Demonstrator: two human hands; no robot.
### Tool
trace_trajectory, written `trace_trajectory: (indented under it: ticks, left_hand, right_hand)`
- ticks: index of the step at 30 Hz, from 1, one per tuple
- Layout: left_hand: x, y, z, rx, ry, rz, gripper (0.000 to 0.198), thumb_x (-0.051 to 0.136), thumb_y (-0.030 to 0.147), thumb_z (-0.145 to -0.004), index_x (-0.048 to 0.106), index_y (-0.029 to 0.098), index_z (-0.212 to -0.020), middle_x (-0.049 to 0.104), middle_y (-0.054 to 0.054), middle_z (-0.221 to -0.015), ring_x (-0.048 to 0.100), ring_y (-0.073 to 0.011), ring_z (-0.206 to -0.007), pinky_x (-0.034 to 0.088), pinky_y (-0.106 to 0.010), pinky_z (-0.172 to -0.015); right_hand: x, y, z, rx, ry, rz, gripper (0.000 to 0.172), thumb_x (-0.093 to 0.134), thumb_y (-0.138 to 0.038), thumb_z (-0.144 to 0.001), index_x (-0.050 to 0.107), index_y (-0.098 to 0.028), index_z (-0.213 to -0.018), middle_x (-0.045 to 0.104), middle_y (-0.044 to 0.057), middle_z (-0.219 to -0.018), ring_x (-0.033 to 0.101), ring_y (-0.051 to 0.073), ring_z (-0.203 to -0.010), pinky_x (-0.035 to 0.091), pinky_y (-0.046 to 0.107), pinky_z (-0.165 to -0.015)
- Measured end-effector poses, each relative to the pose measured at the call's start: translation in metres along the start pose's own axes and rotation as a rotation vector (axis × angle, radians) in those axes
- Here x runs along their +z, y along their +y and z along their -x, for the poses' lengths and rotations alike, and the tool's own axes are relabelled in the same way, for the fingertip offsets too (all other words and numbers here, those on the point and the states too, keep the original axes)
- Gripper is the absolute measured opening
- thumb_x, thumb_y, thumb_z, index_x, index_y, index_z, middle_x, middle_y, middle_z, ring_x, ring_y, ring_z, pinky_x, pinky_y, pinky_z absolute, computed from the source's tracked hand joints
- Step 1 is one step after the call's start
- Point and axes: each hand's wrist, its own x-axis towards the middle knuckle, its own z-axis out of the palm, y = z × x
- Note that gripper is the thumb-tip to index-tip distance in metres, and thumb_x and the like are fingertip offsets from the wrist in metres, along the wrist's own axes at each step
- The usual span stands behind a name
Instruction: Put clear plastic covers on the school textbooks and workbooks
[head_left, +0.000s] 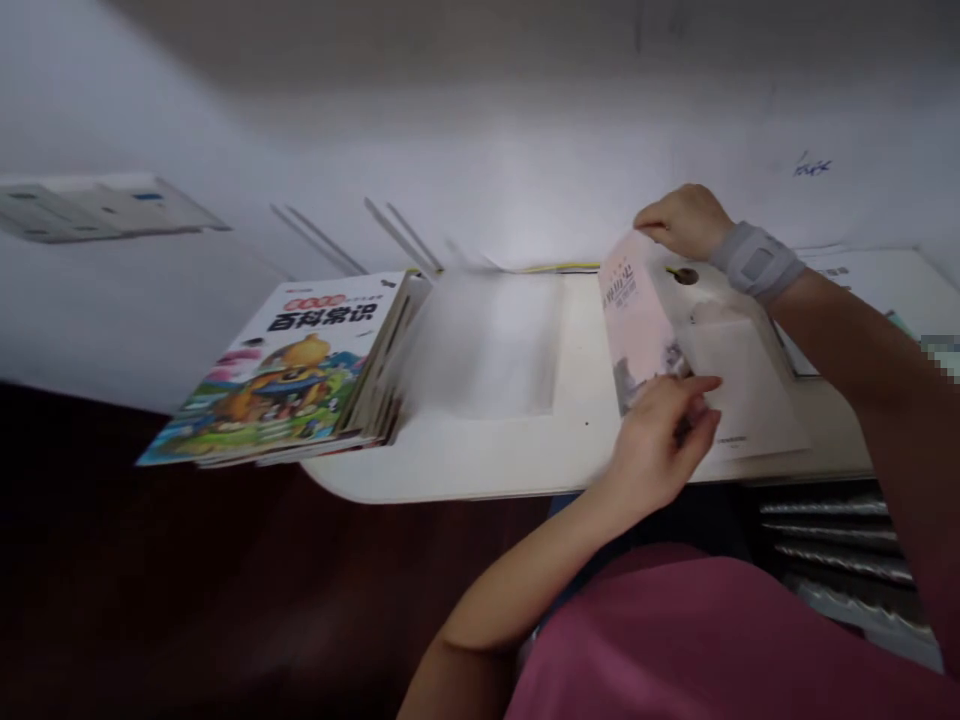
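A book with a pale pink cover (628, 290) lies on the white table in front of me, its left part lifted and bent upward. At its top edge my right hand (690, 218), wearing a grey wristband (756, 262), pinches the cover's corner. My left hand (664, 440) is at the cover's lower edge, fingers curled and thumb near the index finger; its exact grip is partly hidden. A pale page or flap (742, 385) spreads to the right beneath my hands. Left of the book lies a blurred translucent sheet (487, 340).
A stack of books topped by a colourful children's book (300, 370) sits at the table's left end, overhanging its edge. Another white book (840, 300) lies at the right, behind my forearm. The white table (450, 465) meets a wall (480, 160); several metallic ridged strips (832, 530) show below it.
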Motion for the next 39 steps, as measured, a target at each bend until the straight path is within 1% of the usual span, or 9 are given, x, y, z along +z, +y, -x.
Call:
trace_trajectory:
  ticks: [4,7,11,14,18,24,29,33,39]
  left_hand:
    - [0.048,-0.009,-0.014,0.225,-0.172,-0.085,0.031,0.046,0.033,-0.093,0.055,0.016,-0.118,0.066,-0.007,-0.093,0.062,-0.0175,-0.094,0.04,-0.041,-0.101]
    - [0.049,-0.03,-0.021,0.273,-0.136,-0.157,0.045,0.044,0.044,-0.093,0.047,0.018,-0.13,0.057,-0.013,-0.125,0.049,-0.0238,-0.124,0.028,-0.049,-0.111]
    - [0.035,-0.08,-0.038,-0.058,0.025,-0.2,0.056,0.025,0.051,-0.096,0.03,0.021,-0.143,0.032,-0.016,-0.151,0.025,-0.0273,-0.141,0.025,-0.052,-0.112]
    - [0.045,-0.108,-0.046,-0.261,-0.23,-0.32,0.072,0.024,0.059,-0.093,0.023,0.009,-0.146,0.021,-0.024,-0.153,0.016,-0.0326,-0.143,0.023,-0.053,-0.112]
    - [0.073,-0.11,-0.044,-0.263,-0.436,-0.602,0.08,0.023,0.062,-0.092,0.022,0.004,-0.147,0.02,-0.026,-0.152,0.012,-0.0366,-0.142,0.021,-0.056,-0.111]
    - [0.085,-0.1,-0.046,-0.282,-0.483,-0.848,0.085,0.017,0.065,-0.09,0.02,0.001,-0.147,0.02,-0.024,-0.153,0.015,-0.0385,-0.142,0.018,-0.053,-0.113]
    - [0.087,-0.101,-0.053,-0.239,-0.537,-0.892,0.088,0.012,0.066,-0.09,0.02,0.0,-0.147,0.02,-0.022,-0.153,0.013,-0.0361,-0.143,0.014,-0.053,-0.114]
    - [0.091,-0.097,-0.061,-0.257,-0.571,-0.875,0.086,0.01,0.065,-0.09,0.019,0.001,-0.147,0.02,-0.021,-0.153,0.015,-0.0338,-0.143,0.018,-0.05,-0.114]
    - [0.093,-0.088,-0.066,-0.117,-0.672,-0.801,0.082,0.012,0.062,-0.092,0.025,0.001,-0.145,0.021,-0.022,-0.153,0.015,-0.031,-0.143,0.016,-0.05,-0.114]
  right_hand:
    - [0.009,0.044,0.063,0.415,0.011,-0.521,0.019,0.058,-0.024,-0.083,0.072,-0.012,-0.088,0.071,0.006,-0.085,0.066,0.019,-0.082,0.051,0.037,-0.084]
    - [0.028,0.057,0.099,0.723,0.093,-0.935,0.013,0.061,-0.026,-0.082,0.067,-0.014,-0.081,0.068,0.007,-0.08,0.065,0.016,-0.069,0.056,0.036,-0.073]
    - [0.052,0.063,0.124,0.932,0.13,-1.134,0.011,0.066,-0.024,-0.077,0.06,-0.016,-0.082,0.064,0.004,-0.074,0.064,0.015,-0.065,0.058,0.035,-0.065]
    - [0.063,0.068,0.138,0.995,0.099,-1.083,0.018,0.068,-0.019,-0.072,0.057,-0.016,-0.086,0.061,0.002,-0.07,0.062,0.016,-0.063,0.058,0.038,-0.063]
    - [0.075,0.075,0.157,1.019,0.056,-1.017,0.023,0.065,-0.015,-0.069,0.057,-0.013,-0.091,0.058,0.003,-0.066,0.062,0.019,-0.061,0.058,0.043,-0.062]
    - [0.088,0.08,0.172,0.963,0.041,-0.841,0.045,0.063,-0.026,-0.071,0.053,-0.013,-0.114,0.062,0.015,-0.101,0.064,0.028,-0.087,0.054,0.053,-0.078]
    - [0.084,0.08,0.177,0.849,0.088,-0.671,0.055,0.06,-0.035,-0.073,0.05,-0.011,-0.122,0.051,0.021,-0.128,0.048,0.035,-0.12,0.036,0.057,-0.103]
    - [0.065,0.058,0.183,0.529,0.075,-0.402,0.05,0.045,-0.04,-0.085,0.049,-0.013,-0.127,0.051,0.02,-0.13,0.042,0.033,-0.127,0.031,0.055,-0.108]
    - [0.025,-0.011,0.189,0.033,-0.212,-0.209,0.044,0.033,-0.036,-0.095,0.057,-0.01,-0.121,0.053,0.019,-0.133,0.044,0.03,-0.127,0.035,0.05,-0.105]
